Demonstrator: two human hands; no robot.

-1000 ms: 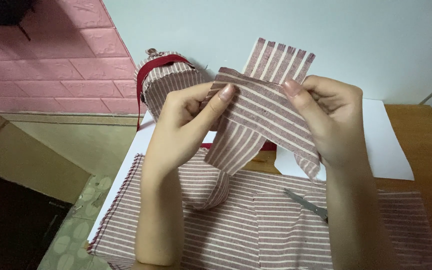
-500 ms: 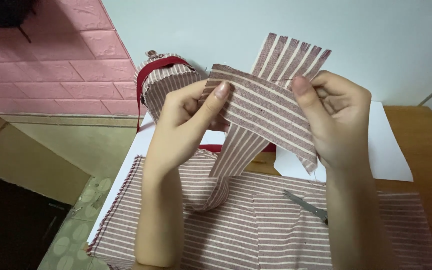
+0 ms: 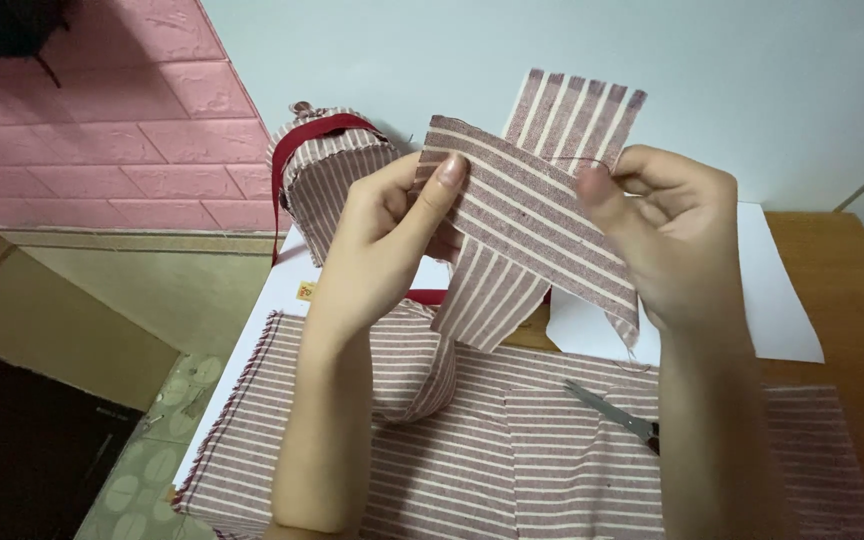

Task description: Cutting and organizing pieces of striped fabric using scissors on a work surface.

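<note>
Carefully pinching crossed striped strips (image 3: 532, 215) mid-frame, left hand (image 3: 382, 245) and right hand (image 3: 677, 235) fingers closed, keeping edges squared.

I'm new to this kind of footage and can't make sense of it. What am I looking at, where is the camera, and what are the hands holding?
The camera sits on a person's head and looks down at their own two bare hands. The left hand and the right hand hold up two crossed strips of striped fabric, pinched between the fingers. Below lies a larger piece of the same striped cloth spread on a wooden table, with scissors resting on it. White paper lies under the cloth. Behind the left hand stands a striped bag with red trim.
</note>
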